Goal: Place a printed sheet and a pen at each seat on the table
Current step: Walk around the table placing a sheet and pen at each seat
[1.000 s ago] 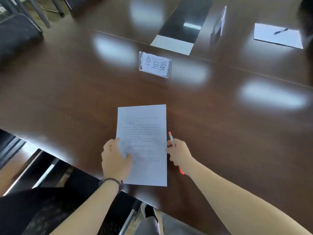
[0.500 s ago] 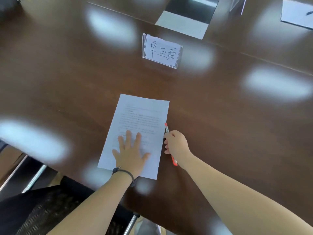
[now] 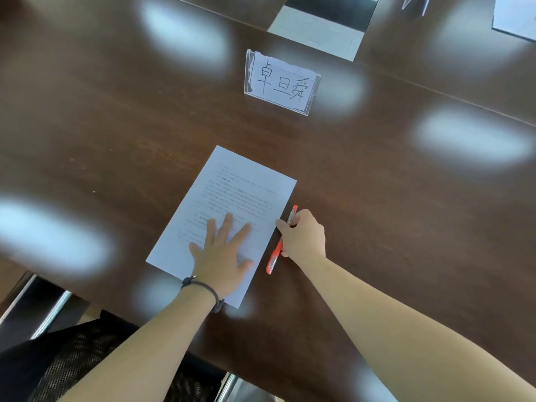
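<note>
A white printed sheet (image 3: 232,198) lies flat on the dark brown table (image 3: 116,126), near its front edge and turned a little clockwise. My left hand (image 3: 223,253) rests palm-down on the sheet's lower half with fingers spread. A red pen (image 3: 274,258) lies just right of the sheet, parallel to its right edge. My right hand (image 3: 304,236) is closed around the pen's middle, so only both ends show.
A clear name-card stand (image 3: 281,81) with handwritten characters stands behind the sheet. Another sheet (image 3: 513,15) lies at the far right edge. A dark inset panel (image 3: 324,21) sits in the table's centre. A black mesh chair (image 3: 72,364) is below the table edge.
My left hand went from gripping the sheet's lower edge to lying flat on it. The sheet turned slightly clockwise. My right hand lowered the pen beside the sheet. The view tilted down.
</note>
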